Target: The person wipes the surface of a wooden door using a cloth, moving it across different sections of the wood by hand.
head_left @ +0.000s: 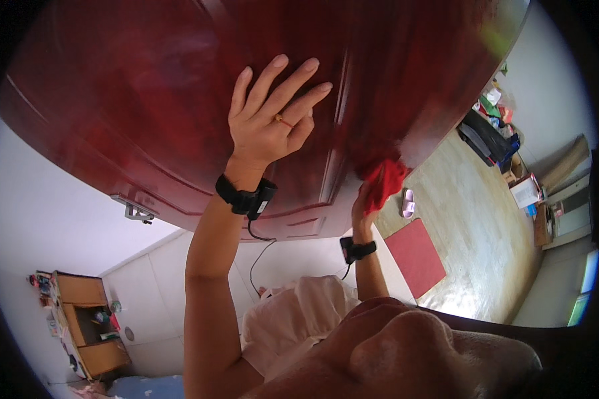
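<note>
A dark red, glossy panelled door [180,86] fills the upper part of the head view. Against its face rests my left hand [269,123], fingers stretched and a little apart, a ring on one finger and nothing in the grip. Lower and to the right, my right hand [363,203] holds a bunched red cloth [385,183] against the door near its edge. The cloth covers most of the right fingers. Each wrist wears a black strap with a small box and a cable.
A metal latch [136,209] sticks out at the door's left edge. On the floor to the right lie a red mat [416,258] and a pink slipper [408,203]. Boxes and bags [489,136] line the right wall. A wooden cabinet [90,319] stands at lower left.
</note>
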`<action>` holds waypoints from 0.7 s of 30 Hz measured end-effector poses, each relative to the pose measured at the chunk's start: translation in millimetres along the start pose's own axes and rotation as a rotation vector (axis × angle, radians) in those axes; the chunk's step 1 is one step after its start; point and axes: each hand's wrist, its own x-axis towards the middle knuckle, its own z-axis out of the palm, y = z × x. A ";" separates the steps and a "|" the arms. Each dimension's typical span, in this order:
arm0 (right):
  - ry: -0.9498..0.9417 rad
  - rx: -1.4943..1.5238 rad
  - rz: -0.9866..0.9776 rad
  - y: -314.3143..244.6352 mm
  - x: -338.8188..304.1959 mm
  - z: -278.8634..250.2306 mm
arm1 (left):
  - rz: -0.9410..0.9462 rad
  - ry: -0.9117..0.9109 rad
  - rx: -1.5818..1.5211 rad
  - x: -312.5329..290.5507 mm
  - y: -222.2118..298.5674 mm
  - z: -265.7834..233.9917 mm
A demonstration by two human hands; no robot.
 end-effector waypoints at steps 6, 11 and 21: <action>-0.013 -0.281 -0.479 -134.3 88.1 21.9 | -0.005 0.000 -0.014 4.0 -0.9 0.3; -0.118 -0.103 -0.595 -57.5 41.1 41.4 | 0.004 -0.016 -0.033 2.9 1.4 -2.3; -0.291 -0.386 -0.662 -16.4 -11.5 4.4 | 0.008 -0.024 -0.053 4.0 1.0 -2.9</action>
